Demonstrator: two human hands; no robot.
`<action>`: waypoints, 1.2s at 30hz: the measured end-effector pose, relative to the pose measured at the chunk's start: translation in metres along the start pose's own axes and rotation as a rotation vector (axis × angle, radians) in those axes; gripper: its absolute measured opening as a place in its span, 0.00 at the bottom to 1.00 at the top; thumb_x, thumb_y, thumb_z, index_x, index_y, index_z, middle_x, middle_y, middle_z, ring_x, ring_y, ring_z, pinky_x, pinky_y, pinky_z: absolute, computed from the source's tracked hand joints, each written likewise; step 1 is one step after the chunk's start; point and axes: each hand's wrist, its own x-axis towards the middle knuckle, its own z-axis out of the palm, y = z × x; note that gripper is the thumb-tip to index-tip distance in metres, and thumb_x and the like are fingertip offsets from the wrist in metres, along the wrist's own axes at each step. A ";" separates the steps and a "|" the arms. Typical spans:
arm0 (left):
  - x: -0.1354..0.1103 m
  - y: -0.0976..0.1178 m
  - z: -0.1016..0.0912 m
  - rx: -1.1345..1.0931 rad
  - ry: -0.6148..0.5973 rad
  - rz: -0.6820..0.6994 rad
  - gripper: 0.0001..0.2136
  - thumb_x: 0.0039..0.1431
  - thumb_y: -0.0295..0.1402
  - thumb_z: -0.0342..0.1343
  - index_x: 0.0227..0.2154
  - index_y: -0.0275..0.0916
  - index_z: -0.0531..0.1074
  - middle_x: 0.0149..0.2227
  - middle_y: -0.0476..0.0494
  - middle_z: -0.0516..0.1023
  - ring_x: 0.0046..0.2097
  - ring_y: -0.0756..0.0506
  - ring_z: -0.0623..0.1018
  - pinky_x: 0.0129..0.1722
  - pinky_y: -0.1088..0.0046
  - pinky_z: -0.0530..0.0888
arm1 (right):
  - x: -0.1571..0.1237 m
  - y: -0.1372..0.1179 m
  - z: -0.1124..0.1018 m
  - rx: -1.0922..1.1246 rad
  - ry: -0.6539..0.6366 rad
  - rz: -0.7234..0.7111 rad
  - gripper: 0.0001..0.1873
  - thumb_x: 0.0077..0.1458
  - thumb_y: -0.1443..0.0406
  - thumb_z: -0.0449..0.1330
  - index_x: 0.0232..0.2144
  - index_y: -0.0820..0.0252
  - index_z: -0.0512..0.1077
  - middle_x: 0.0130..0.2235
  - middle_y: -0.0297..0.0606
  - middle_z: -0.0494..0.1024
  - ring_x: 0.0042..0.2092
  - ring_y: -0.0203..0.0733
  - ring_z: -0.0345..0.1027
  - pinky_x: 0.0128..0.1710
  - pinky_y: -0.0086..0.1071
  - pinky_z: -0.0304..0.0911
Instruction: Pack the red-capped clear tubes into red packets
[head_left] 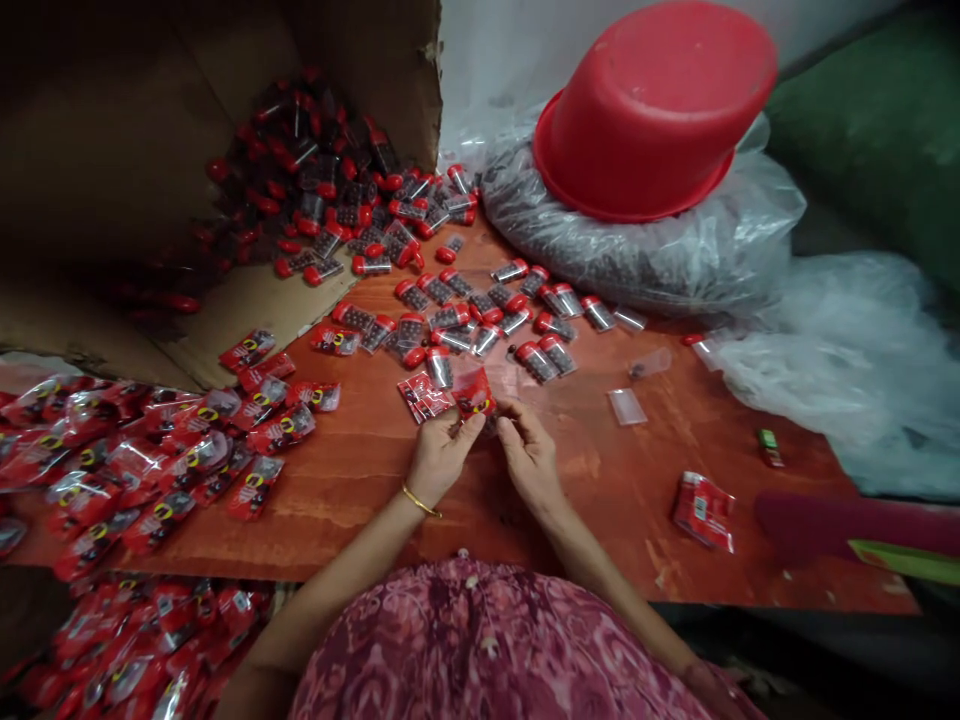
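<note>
My left hand, with a gold bangle at the wrist, pinches a small red printed packet between thumb and fingers. My right hand is close beside it, thumb and fingers pressed together at the packet's lower right edge. Something dark shows there, too small and hidden to name. A flat stack of red printed packets lies just left of the held one. Behind my hands, small clear bottles with red caps, full of dark balls, lie scattered. One such bottle touches the stack.
An open cardboard box spills many more bottles at the back left. Filled red packets are heaped left. A red tub sits upside down on a clear plastic bag. Red wrappers lie on the table at right.
</note>
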 end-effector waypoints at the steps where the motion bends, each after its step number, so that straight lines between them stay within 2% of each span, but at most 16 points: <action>1: 0.001 -0.001 0.001 0.056 -0.033 0.040 0.12 0.52 0.39 0.55 0.35 0.39 0.77 0.35 0.44 0.80 0.38 0.45 0.76 0.42 0.71 0.70 | 0.003 0.003 -0.006 -0.029 -0.005 -0.034 0.13 0.55 0.59 0.54 0.41 0.56 0.71 0.39 0.38 0.75 0.42 0.40 0.68 0.43 0.37 0.63; 4: 0.005 -0.006 0.005 0.248 -0.122 0.155 0.11 0.54 0.36 0.55 0.37 0.41 0.77 0.43 0.41 0.78 0.47 0.43 0.75 0.51 0.66 0.67 | 0.010 0.014 -0.025 -0.100 -0.059 -0.128 0.11 0.53 0.59 0.56 0.37 0.54 0.74 0.37 0.37 0.78 0.39 0.41 0.69 0.43 0.38 0.63; 7: 0.010 -0.014 0.008 0.441 -0.211 0.276 0.14 0.53 0.37 0.55 0.42 0.40 0.75 0.51 0.37 0.72 0.55 0.41 0.69 0.56 0.60 0.61 | 0.013 0.026 -0.041 -0.162 -0.111 -0.148 0.13 0.52 0.55 0.57 0.35 0.53 0.75 0.34 0.37 0.79 0.35 0.42 0.69 0.38 0.39 0.63; 12: 0.012 -0.032 0.011 0.681 -0.327 0.379 0.17 0.56 0.40 0.51 0.48 0.43 0.70 0.53 0.38 0.70 0.59 0.42 0.65 0.58 0.54 0.56 | 0.013 0.040 -0.060 -0.311 -0.170 -0.216 0.18 0.53 0.49 0.53 0.30 0.52 0.76 0.30 0.37 0.79 0.34 0.44 0.68 0.38 0.42 0.62; 19: 0.010 -0.041 0.012 0.928 -0.286 0.334 0.16 0.56 0.40 0.51 0.47 0.45 0.70 0.53 0.41 0.71 0.60 0.38 0.61 0.59 0.47 0.51 | 0.014 0.051 -0.061 -0.566 -0.286 -0.264 0.14 0.57 0.55 0.52 0.31 0.50 0.76 0.32 0.37 0.79 0.37 0.43 0.66 0.43 0.42 0.57; 24: 0.007 -0.035 0.016 0.959 -0.274 0.305 0.14 0.55 0.35 0.53 0.45 0.45 0.72 0.55 0.40 0.68 0.61 0.37 0.59 0.59 0.45 0.48 | 0.012 0.057 -0.063 -0.722 -0.225 -0.326 0.10 0.55 0.58 0.55 0.32 0.50 0.76 0.38 0.38 0.76 0.41 0.44 0.64 0.43 0.41 0.55; 27: 0.004 -0.026 0.019 0.896 -0.245 0.323 0.13 0.53 0.34 0.55 0.43 0.43 0.73 0.55 0.38 0.68 0.61 0.37 0.60 0.60 0.47 0.48 | 0.010 0.057 -0.064 -0.675 -0.226 -0.391 0.11 0.55 0.58 0.55 0.32 0.52 0.76 0.36 0.38 0.75 0.39 0.43 0.65 0.40 0.40 0.57; 30: -0.005 -0.010 0.008 0.712 -0.159 0.344 0.11 0.52 0.35 0.57 0.39 0.42 0.76 0.51 0.39 0.73 0.57 0.38 0.67 0.58 0.54 0.56 | 0.007 0.054 -0.064 -0.591 -0.200 -0.397 0.12 0.55 0.58 0.54 0.36 0.53 0.75 0.35 0.39 0.75 0.38 0.43 0.65 0.39 0.40 0.60; 32: -0.016 0.001 -0.013 0.531 -0.013 0.266 0.09 0.50 0.37 0.58 0.33 0.41 0.77 0.42 0.41 0.79 0.47 0.41 0.75 0.51 0.63 0.66 | 0.006 0.052 -0.064 -0.585 -0.136 -0.361 0.12 0.55 0.58 0.54 0.38 0.54 0.74 0.35 0.40 0.74 0.38 0.44 0.65 0.38 0.40 0.61; 34: -0.028 0.012 -0.045 0.327 0.254 0.095 0.12 0.49 0.42 0.57 0.25 0.38 0.77 0.27 0.44 0.80 0.32 0.45 0.77 0.37 0.69 0.72 | 0.006 0.051 -0.061 -0.610 -0.095 -0.338 0.12 0.56 0.59 0.54 0.37 0.55 0.74 0.34 0.40 0.74 0.37 0.43 0.65 0.37 0.39 0.62; 35: -0.033 0.017 -0.064 0.187 0.406 0.027 0.15 0.49 0.45 0.56 0.26 0.37 0.76 0.26 0.45 0.79 0.29 0.47 0.76 0.34 0.71 0.72 | 0.006 0.051 -0.060 -0.630 -0.089 -0.336 0.12 0.56 0.60 0.53 0.36 0.55 0.75 0.34 0.40 0.74 0.36 0.43 0.65 0.36 0.38 0.62; 36: -0.036 0.022 -0.084 0.018 0.567 0.015 0.17 0.50 0.48 0.54 0.27 0.37 0.75 0.26 0.47 0.79 0.27 0.49 0.75 0.32 0.73 0.71 | 0.007 0.052 -0.057 -0.653 -0.090 -0.338 0.11 0.56 0.60 0.53 0.35 0.56 0.75 0.33 0.40 0.75 0.36 0.43 0.65 0.36 0.38 0.61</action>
